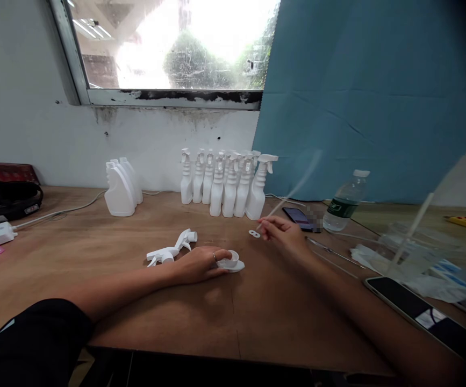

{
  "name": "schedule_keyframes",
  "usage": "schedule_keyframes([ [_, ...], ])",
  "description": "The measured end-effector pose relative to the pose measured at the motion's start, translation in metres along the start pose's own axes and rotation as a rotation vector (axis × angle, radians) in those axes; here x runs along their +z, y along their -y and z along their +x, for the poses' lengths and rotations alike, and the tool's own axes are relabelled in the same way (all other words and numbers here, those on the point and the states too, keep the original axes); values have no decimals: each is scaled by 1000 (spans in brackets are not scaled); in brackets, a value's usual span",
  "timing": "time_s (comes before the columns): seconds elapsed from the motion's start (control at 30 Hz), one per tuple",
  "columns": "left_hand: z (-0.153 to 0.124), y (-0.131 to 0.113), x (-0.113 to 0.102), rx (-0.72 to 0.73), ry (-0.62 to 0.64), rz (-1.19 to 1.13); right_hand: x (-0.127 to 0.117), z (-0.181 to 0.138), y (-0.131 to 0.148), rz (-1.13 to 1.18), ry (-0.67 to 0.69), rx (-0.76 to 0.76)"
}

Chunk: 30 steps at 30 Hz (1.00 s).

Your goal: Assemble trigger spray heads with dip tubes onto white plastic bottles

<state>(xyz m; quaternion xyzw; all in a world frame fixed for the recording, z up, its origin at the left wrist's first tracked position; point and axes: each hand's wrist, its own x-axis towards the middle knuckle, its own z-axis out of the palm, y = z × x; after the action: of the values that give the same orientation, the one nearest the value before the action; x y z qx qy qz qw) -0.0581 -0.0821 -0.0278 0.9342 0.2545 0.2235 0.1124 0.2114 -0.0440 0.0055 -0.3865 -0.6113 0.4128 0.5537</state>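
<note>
The left hand (205, 264) curls its fingers round a white round-mouthed piece (237, 264), on or just above the bench (95, 242). The right hand (283, 234) pinches a thin tube (299, 186) near its lower end; gripped so low, it could twist or slip.

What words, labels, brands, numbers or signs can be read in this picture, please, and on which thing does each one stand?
No text can be read with certainty.
Green label on the water bottle: pale marks, too small and blurred.
Farther phone: screen too blurred.
Black headset: small pale mark, unreadable.
White spray bottles: no writing visible.
</note>
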Motion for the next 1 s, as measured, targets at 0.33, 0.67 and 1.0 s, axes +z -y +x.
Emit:
schedule_keyframes([
  [0.33, 0, 0, 0, -6, -2, -47, 53, -38, 4, -46, 356, -19],
  [0.67, 0, -1, -1, -16, -1, -59, 52, -39, 8, -213, 423, -114],
  [1.0, -1, 1, 1, -32, 9, -74, 55, -37, 4, -288, 419, -159],
])
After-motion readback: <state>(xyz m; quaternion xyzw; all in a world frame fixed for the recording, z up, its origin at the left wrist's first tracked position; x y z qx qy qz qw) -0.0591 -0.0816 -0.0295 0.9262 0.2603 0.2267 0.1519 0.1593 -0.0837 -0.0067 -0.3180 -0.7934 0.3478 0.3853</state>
